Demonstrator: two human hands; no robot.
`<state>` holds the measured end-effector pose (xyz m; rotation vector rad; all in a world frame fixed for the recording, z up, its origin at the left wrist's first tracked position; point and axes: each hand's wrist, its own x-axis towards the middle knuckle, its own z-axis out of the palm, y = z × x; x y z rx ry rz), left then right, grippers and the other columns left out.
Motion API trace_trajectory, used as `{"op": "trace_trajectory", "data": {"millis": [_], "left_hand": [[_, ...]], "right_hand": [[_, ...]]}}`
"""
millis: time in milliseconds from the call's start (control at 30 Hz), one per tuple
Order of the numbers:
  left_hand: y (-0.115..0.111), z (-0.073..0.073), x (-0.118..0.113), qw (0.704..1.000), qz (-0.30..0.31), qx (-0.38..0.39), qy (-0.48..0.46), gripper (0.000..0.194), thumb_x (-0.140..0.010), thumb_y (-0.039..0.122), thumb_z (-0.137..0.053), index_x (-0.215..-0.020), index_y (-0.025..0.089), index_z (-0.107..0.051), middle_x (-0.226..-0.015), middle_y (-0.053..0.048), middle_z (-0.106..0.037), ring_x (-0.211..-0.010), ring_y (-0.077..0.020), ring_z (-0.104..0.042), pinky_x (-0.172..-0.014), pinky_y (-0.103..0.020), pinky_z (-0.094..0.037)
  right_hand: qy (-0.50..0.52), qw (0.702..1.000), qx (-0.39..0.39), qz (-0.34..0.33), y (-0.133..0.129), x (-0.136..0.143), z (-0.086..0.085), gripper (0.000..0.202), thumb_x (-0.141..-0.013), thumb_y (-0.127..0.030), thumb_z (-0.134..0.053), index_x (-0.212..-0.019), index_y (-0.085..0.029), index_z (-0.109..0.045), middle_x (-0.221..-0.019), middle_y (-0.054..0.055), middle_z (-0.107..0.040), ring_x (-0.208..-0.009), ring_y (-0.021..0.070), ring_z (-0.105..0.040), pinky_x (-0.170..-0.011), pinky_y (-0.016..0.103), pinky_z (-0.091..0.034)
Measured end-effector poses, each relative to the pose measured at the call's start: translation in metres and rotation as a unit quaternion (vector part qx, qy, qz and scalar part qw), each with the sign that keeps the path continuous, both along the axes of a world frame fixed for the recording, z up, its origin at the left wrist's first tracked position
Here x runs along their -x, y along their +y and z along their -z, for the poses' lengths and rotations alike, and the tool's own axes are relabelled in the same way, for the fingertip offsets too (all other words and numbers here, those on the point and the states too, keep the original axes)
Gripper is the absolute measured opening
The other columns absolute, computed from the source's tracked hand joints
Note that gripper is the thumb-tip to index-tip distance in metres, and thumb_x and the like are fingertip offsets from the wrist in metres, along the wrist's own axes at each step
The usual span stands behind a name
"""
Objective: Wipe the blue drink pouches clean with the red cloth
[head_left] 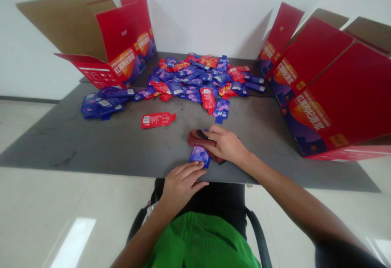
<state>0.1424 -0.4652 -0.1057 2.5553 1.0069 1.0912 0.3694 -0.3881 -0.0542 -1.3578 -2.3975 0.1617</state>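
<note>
At the table's near edge, my left hand (183, 182) rests its outstretched fingers on the lower end of a purple-blue pouch (199, 154). My right hand (226, 143) is closed around a reddish-brown cloth (194, 137) with a black edge, which covers the pouch's upper part. Just beyond lie a blue pouch (221, 109) and a red pouch (208, 99). Another red pouch (157, 120) lies flat by itself to the left.
A heap of blue and red pouches (192, 74) covers the back middle of the grey table (128, 146). A smaller stack of blue pouches (104, 103) sits at left. Open red cartons stand at the left (119, 52) and right (317, 109).
</note>
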Motion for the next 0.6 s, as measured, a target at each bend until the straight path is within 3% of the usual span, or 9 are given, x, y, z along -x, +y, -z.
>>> {"op": "trace_trajectory", "data": {"millis": [133, 267, 400, 467, 600], "left_hand": [[0.000, 0.000, 0.000, 1.000, -0.003, 0.002, -0.002, 0.027, -0.092, 0.041, -0.074, -0.111, 0.022, -0.076, -0.118, -0.004, -0.078, -0.107, -0.0226, -0.074, -0.092, -0.038, -0.060], [-0.001, 0.001, 0.001, 1.000, -0.004, 0.001, 0.005, 0.028, -0.092, 0.042, -0.074, -0.112, 0.022, -0.076, -0.116, -0.004, -0.078, -0.106, -0.0227, -0.074, -0.092, -0.038, -0.060], [-0.001, 0.002, 0.001, 1.000, -0.013, 0.000, 0.024, 0.028, -0.092, 0.043, -0.074, -0.112, 0.023, -0.075, -0.110, -0.003, -0.079, -0.096, -0.0223, -0.075, -0.085, -0.038, -0.060], [0.000, 0.003, 0.001, 1.000, -0.008, 0.005, 0.021, 0.028, -0.092, 0.042, -0.074, -0.113, 0.023, -0.075, -0.114, -0.003, -0.078, -0.101, -0.0226, -0.074, -0.088, -0.038, -0.060], [-0.001, 0.004, 0.001, 1.000, 0.001, 0.011, 0.011, 0.028, -0.092, 0.041, -0.075, -0.113, 0.023, -0.074, -0.120, -0.003, -0.077, -0.109, -0.0228, -0.072, -0.095, -0.039, -0.058]], "right_hand": [[-0.029, 0.998, -0.030, 0.038, 0.024, -0.012, -0.012, 0.035, -0.100, -0.039, -0.062, -0.129, -0.022, -0.070, -0.099, 0.006, -0.066, -0.087, 0.0193, -0.064, -0.070, 0.028, -0.047], [-0.004, 1.000, -0.029, -0.004, -0.012, 0.002, -0.020, 0.036, -0.102, -0.040, -0.059, -0.131, -0.022, -0.068, -0.099, 0.006, -0.065, -0.087, 0.0188, -0.063, -0.072, 0.029, -0.048], [0.003, 0.997, 0.020, -0.075, -0.043, 0.017, -0.011, 0.034, -0.103, -0.037, -0.056, -0.131, -0.022, -0.067, -0.107, 0.007, -0.066, -0.094, 0.0193, -0.064, -0.075, 0.029, -0.051], [0.013, 0.998, 0.024, -0.054, -0.034, 0.014, -0.004, 0.035, -0.102, -0.038, -0.058, -0.131, -0.022, -0.067, -0.105, 0.007, -0.066, -0.094, 0.0191, -0.064, -0.077, 0.029, -0.051], [-0.014, 0.999, 0.006, 0.029, 0.011, -0.009, -0.002, 0.036, -0.101, -0.040, -0.059, -0.129, -0.020, -0.069, -0.101, 0.007, -0.067, -0.093, 0.0199, -0.065, -0.077, 0.028, -0.050]]}}
